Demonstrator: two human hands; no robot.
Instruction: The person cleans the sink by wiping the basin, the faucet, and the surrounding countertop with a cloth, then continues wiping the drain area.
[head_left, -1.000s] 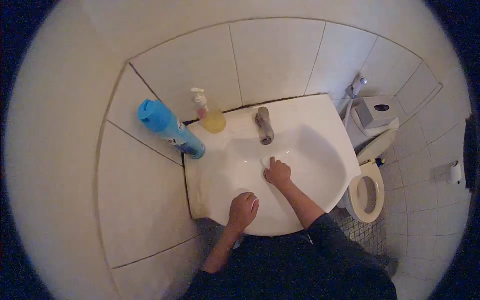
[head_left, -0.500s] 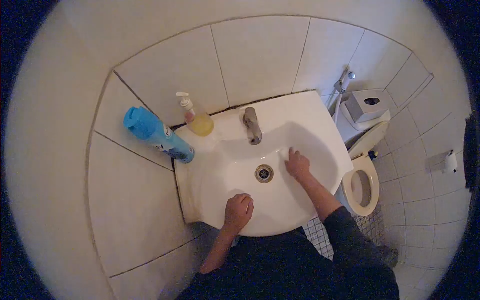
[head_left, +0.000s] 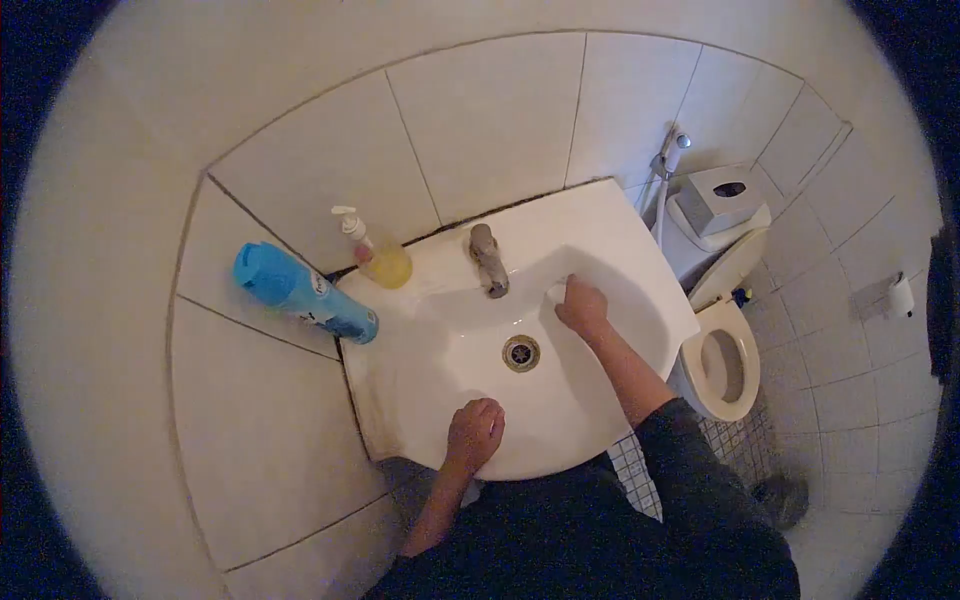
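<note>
My right hand (head_left: 582, 308) is inside the white sink (head_left: 440, 365), against the right part of the bowl's back slope. Its fingers are closed on a small white wad (head_left: 557, 291), mostly covered by the hand; what it is made of cannot be told. My left hand (head_left: 475, 436) rests at the front left of the sink with its fingers curled in, and anything inside them is hidden. Between and beyond the hands lie the drain (head_left: 521, 353) and the metal faucet (head_left: 488, 262).
A pump bottle with yellow liquid (head_left: 385, 265) and a blue spray can (head_left: 305, 292) stand at the sink's back left. To the right are a toilet (head_left: 745, 380), a tissue box (head_left: 722, 200) on its tank, a hand sprayer (head_left: 677, 150) and a paper roll (head_left: 902, 297).
My right hand has slid slightly up the bowl's slope toward the back, its fingers now more folded over the white wad. My left hand stays at the front rim. The view has shifted a little.
</note>
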